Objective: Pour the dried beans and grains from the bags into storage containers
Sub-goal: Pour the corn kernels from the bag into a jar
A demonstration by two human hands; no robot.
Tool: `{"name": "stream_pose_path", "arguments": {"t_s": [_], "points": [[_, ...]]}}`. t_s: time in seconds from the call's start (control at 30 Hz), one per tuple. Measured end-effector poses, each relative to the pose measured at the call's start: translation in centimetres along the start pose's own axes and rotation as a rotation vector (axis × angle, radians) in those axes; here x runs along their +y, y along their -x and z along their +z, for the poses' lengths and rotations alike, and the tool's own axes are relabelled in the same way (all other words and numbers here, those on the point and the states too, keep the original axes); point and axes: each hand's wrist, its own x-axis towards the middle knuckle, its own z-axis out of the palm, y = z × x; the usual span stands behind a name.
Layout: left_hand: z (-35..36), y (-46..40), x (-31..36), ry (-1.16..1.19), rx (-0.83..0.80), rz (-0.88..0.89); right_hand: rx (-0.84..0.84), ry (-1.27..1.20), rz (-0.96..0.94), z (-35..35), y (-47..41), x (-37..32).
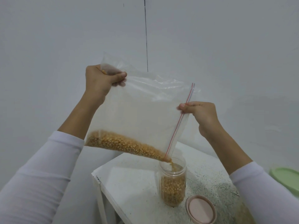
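Left grip clenched on zip bag corner, right grip pinching its seal; kernels tipping into jar, pink lid just beside jar on table

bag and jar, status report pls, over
Left hand grips bag corner high; right hand pinches the zip edge. Yellow grains streaming from low corner into open jar, about half full. Pink lid beside jar, nothing blocking.
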Motion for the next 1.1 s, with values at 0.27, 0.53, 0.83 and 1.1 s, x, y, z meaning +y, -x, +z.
{"name": "stream_pose_path", "arguments": {"t_s": [0.27,0.53,0.83,1.1], "points": [[0.0,0.0,0.0,-0.009,-0.013,0.005,0.002,0.006,-0.005,-0.2,-0.1,0.0],[0.5,0.0,0.7,-0.024,-0.035,0.024,-0.002,-0.013,-0.005,-0.5,-0.1,0.1],[0.9,0.0,0.8,-0.033,-0.056,0.015,0.024,-0.034,0.001,-0.6,0.1,0.6],[1.2,-0.1,0.9,-0.042,-0.071,0.014,0.049,-0.052,0.01,-0.7,0.0,1.0]]}}
